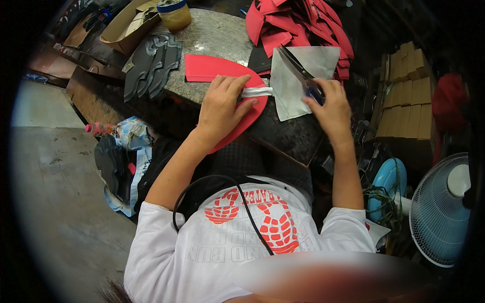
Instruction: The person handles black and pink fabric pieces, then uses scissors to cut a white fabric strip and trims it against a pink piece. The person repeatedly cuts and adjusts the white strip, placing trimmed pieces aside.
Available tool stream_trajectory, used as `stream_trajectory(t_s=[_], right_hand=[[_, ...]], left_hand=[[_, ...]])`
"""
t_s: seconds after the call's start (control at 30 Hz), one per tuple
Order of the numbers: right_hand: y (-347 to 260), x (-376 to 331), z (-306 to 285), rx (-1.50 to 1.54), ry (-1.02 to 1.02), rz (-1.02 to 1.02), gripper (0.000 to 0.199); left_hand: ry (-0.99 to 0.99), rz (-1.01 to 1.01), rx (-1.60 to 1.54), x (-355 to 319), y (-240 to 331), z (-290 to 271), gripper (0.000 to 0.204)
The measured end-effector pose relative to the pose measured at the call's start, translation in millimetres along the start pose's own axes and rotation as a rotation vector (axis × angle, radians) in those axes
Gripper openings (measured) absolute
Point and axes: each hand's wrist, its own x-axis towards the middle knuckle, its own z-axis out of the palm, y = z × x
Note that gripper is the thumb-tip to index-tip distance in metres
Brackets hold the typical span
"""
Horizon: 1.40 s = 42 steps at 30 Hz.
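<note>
My left hand [220,108] grips a red curved sheet piece [207,63] at its bend, thumb and fingers either side of a white strip [257,92]. The strip crosses the red piece and reaches right to the edge of a pale grey-green sheet [288,96]. In my right hand [332,106] is a pair of scissors [298,65], its blue handle in the fingers. The dark blades point up and left over the pale sheet, away from the white strip. Part of the handle is hidden by my fingers.
Stacked dark cut pieces [154,65] lie left on the worktable [214,35]. A pile of red pieces [303,22] sits at the far right. Behind are a jar [174,15] and a cardboard box [124,28]. A fan [439,217] and stacked tan boxes [406,96] stand right.
</note>
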Motion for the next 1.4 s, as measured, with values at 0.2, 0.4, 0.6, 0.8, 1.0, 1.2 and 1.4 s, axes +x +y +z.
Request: stream_trajectory(t_s=[0.2,0.4,0.6,0.8,1.0,1.2,1.4], right_hand=[[-14,-44,6,0.158,0.051,-0.011,0.047],[-45,-67,-3,0.185,0.007,-0.041,0.049],[-18,-43,-3,0.226,0.125,-0.09,0.044],[44,8,0,0.598,0.412,0.202,0.034],[75,60,18,0.068,0.214,0.048,0.08],[77,71,17,-0.032,0.129,0.148,0.118],[98,72,12,-0.026,-0.148,0.392,0.115]], left_hand=[[0.07,0.063,0.04,19,-6,12,0.05],[0.203,0.202,0.105,54,4,19,0.061],[-0.008,0.331,0.07,118,13,66,0.078],[-0.289,0.609,-0.024,121,12,67,0.063],[-0.382,0.526,-0.258,121,19,58,0.053],[-0.246,0.352,-0.43,123,20,62,0.038],[-0.083,0.304,-0.184,138,20,72,0.056]])
